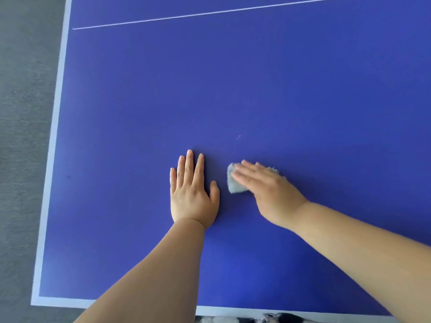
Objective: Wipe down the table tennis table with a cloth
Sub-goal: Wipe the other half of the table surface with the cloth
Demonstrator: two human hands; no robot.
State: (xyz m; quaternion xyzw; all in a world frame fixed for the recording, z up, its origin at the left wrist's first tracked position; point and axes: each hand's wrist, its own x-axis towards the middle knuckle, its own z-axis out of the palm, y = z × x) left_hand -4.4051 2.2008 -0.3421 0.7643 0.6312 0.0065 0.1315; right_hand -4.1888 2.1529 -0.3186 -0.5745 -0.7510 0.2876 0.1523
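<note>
The blue table tennis table (256, 89) fills the view, with white edge lines on its left and near sides. My left hand (192, 192) lies flat on the surface, palm down, fingers straight and close together. Just to its right, my right hand (265, 187) presses a small pale grey cloth (234, 184) against the table with straight fingers. The hand is slightly blurred. Most of the cloth is hidden under the palm; a crumpled part shows at the fingertips and a fringe behind the knuckles.
A thin white line (210, 13) crosses the table at the far end. A faint pale mark (238, 137) sits on the surface beyond my right hand. Grey carpet (25, 113) lies to the left of the table's edge (50, 183).
</note>
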